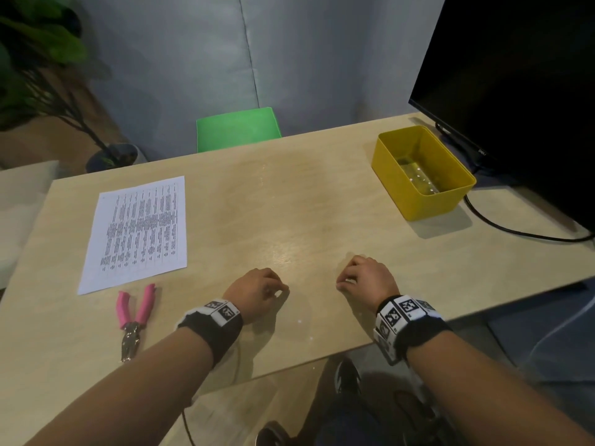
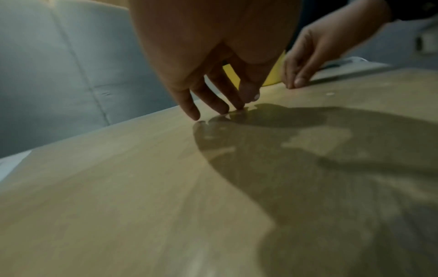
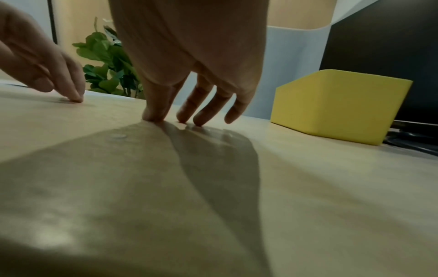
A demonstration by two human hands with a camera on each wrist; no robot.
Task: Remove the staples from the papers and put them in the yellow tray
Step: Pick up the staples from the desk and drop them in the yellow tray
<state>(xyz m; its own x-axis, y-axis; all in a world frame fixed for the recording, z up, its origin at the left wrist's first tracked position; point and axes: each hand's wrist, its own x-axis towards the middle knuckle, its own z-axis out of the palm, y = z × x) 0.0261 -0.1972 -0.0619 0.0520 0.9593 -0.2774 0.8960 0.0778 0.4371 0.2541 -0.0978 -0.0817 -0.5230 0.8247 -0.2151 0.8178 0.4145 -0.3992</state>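
Observation:
A printed sheet of paper (image 1: pixel 138 231) lies flat at the left of the wooden table (image 1: pixel 289 204). Just in front of it lie pink-handled pliers (image 1: pixel 135 317), jaws toward me. The yellow tray (image 1: pixel 421 172) stands at the back right, a few small shiny bits on its floor. My left hand (image 1: pixel 260 292) rests near the front middle of the table, its fingertips (image 2: pixel 213 110) touching the bare wood and holding nothing. My right hand (image 1: pixel 363 275) rests beside it to the right, fingertips (image 3: pixel 187 120) also down on the wood, empty. No staple is visible on the paper.
A black monitor (image 1: pixel 515 91) stands at the far right behind the yellow tray, its cable (image 1: pixel 515 231) trailing over the table. A green chair (image 1: pixel 238 128) sits beyond the far edge. A potted plant (image 1: pixel 42 75) is at the back left.

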